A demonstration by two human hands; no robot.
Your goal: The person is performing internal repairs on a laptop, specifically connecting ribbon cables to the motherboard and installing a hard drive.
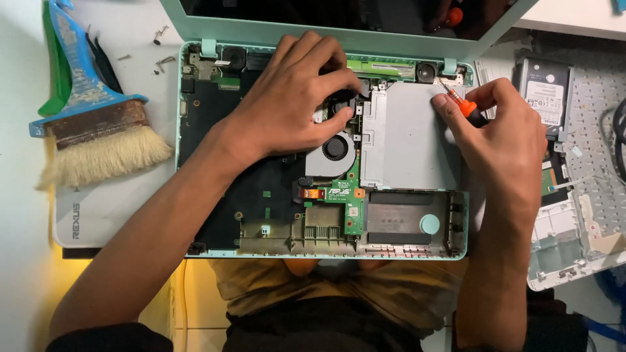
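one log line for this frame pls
left hand: pressing on opened mint-green laptop chassis | right hand: holds orange-handled screwdriver, tip at grey metal drive bracket

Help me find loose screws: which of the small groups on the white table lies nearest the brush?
The single screw just right of the brush handle; the other screws lie farther right, nearer the laptop.

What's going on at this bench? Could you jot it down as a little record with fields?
Setting: opened mint-green laptop on a white table
Left hand: resting on the laptop's insides above the round fan
Right hand: holding an orange screwdriver, tip at the grey metal plate
Left side: wide brush, loose screws
Right side: hard drive
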